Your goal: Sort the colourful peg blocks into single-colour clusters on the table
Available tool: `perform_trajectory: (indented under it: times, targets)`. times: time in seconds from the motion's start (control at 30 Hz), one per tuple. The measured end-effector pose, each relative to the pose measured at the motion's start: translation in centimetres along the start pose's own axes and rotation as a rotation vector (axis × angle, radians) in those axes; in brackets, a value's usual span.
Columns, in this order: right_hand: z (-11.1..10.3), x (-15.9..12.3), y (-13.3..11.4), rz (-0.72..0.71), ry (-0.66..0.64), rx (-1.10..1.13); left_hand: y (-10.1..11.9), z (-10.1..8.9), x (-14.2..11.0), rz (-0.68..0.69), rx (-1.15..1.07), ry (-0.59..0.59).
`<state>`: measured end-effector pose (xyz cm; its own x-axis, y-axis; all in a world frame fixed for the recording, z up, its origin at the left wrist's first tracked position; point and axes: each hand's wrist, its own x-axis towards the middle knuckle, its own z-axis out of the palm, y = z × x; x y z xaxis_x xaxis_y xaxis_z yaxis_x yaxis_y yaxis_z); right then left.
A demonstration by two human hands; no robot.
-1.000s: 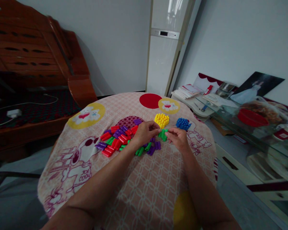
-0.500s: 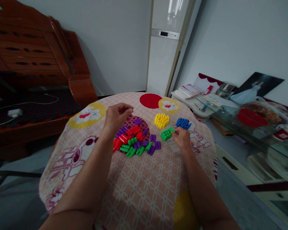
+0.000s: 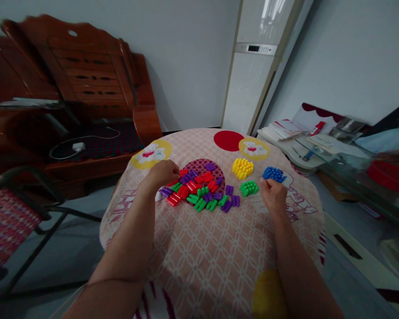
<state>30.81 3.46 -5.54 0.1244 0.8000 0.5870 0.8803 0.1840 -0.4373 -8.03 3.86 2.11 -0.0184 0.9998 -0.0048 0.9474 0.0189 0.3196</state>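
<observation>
My left hand (image 3: 165, 173) is curled at the left edge of a loose pile of small plastic pieces; its fingertips are closed, and whatever they may hold is hidden. The pile mixes red pieces (image 3: 183, 192), purple pieces (image 3: 232, 200) and green pieces (image 3: 200, 204). My right hand (image 3: 274, 195) has its fingers pressed together, with no piece showing in them. It hovers just right of a compact green cluster (image 3: 249, 188) and in front of a blue cluster (image 3: 273, 174). Behind the green one stands a yellow cluster (image 3: 242, 168).
The pieces lie on a round table with a patterned cloth (image 3: 199, 248). A glass-topped side cabinet (image 3: 332, 155) with papers and a red bowl (image 3: 385, 175) stands at right. At left are a wooden bench (image 3: 86, 79) and a metal-framed chair (image 3: 49, 248).
My view has swung left. My right hand has come away from the green cluster, which stays behind. My left hand has lowered from above the pile to its left edge and curled.
</observation>
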Motion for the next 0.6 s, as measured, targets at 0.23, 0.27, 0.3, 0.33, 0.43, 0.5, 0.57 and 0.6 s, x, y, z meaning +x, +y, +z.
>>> perform_trajectory:
  times: [0.23,0.27,0.3,0.33,0.43,0.5,0.57,0.6]
  targets:
    - [0.3,-0.2,-0.9,0.022,0.007,0.018,0.2,2.2,-0.6,-0.027,0.330,-0.229]
    - [0.2,-0.2,-1.0,0.025,0.012,0.023,0.1,2.2,-0.6,-0.024,0.324,-0.226]
    - [0.2,-0.2,-1.0,0.028,0.018,0.029,-0.1,2.2,-0.5,-0.019,0.304,-0.221]
    - [0.1,-0.2,-1.1,0.032,0.025,0.038,-0.4,2.1,-0.4,-0.009,0.269,-0.212]
    - [-0.3,-0.1,-1.4,0.056,0.051,0.087,-1.5,1.6,-0.3,0.023,0.116,-0.113]
    - [-0.5,0.0,-1.6,0.078,0.047,0.160,-1.7,1.0,-0.5,0.046,0.000,0.041]
    - [-0.5,-0.1,-2.1,0.091,0.012,0.266,-1.1,0.5,-0.9,0.093,-0.139,0.185]
    - [-0.5,-0.2,-2.4,0.092,-0.017,0.326,-0.4,0.3,-1.2,0.130,-0.218,0.230]
